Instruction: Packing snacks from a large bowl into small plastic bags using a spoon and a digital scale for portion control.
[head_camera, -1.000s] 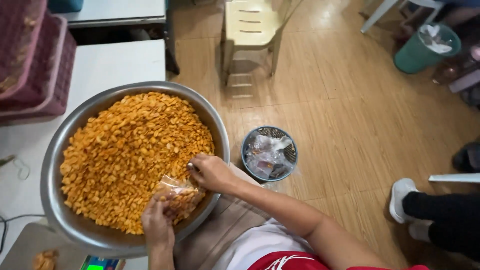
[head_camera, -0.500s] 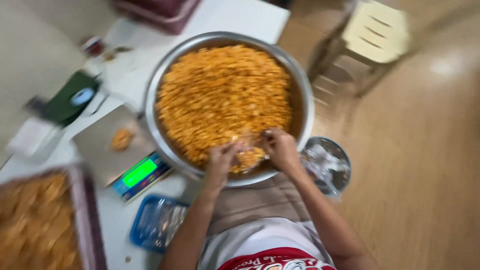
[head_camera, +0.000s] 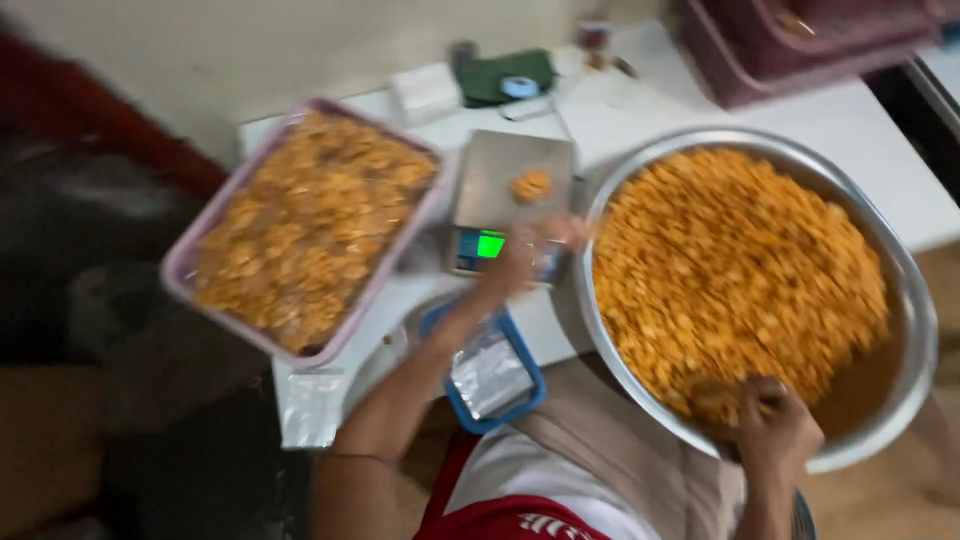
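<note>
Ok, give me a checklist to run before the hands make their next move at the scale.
1. Left hand at the scale: ok, over its lit display.
2. Scale platform loaded: ok, one small orange heap on it.
3. Left hand's hold: cannot tell, blurred.
4. Right hand in the metal basin: ok, at its near rim among orange snacks.
5. Pink tray on the table: not ok, it overhangs the edge.
6. Blue tub of clear bags: ok, beside the left arm.

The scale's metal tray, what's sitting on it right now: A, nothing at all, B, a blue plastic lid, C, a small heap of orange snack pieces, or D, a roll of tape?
C: a small heap of orange snack pieces lies on the scale's metal tray, beside the left hand near the lit green display.
</note>
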